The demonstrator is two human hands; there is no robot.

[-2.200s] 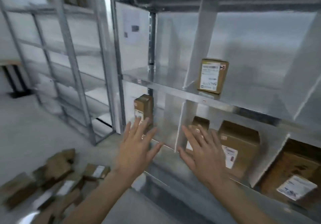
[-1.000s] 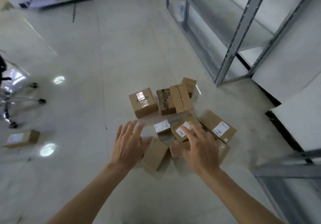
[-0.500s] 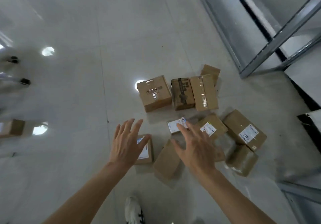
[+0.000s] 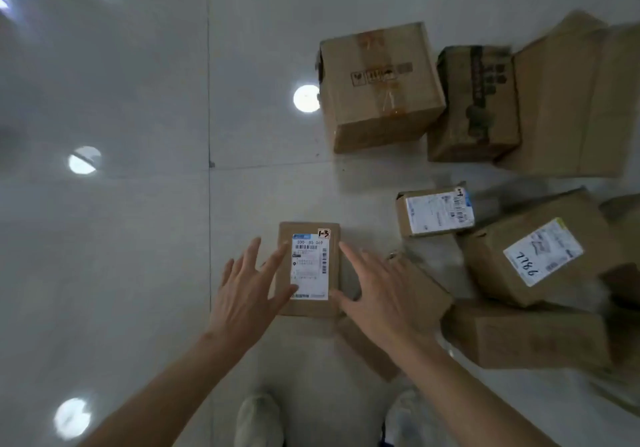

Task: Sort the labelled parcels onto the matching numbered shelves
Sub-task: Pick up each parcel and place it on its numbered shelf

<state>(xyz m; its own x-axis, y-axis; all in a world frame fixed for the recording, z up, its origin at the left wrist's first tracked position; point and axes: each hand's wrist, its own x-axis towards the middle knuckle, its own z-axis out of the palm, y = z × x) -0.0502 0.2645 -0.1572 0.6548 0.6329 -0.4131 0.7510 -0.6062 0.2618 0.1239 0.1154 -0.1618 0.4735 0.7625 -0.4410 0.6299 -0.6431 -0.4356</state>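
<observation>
A small flat cardboard parcel (image 4: 311, 266) lies on the floor in front of me, its white label facing up and marked "1-3" at the top right corner. My left hand (image 4: 247, 287) hovers over its left edge with fingers spread, the thumb over the label. My right hand (image 4: 384, 290) is spread just to its right, above another brown box (image 4: 427, 290). Neither hand holds anything. No shelves are in view.
Several more parcels crowd the right side: a large taped box (image 4: 379, 86), a dark-printed box (image 4: 476, 103), a small labelled box (image 4: 434, 212) and one marked "7786" (image 4: 540, 249). Glossy tiled floor (image 4: 121, 204) spreads to the left. My shoes (image 4: 258, 419) show at the bottom.
I have turned from the shelves down to the floor pile and leaned in close. Both hands have come down on either side of the parcel marked "1-3".
</observation>
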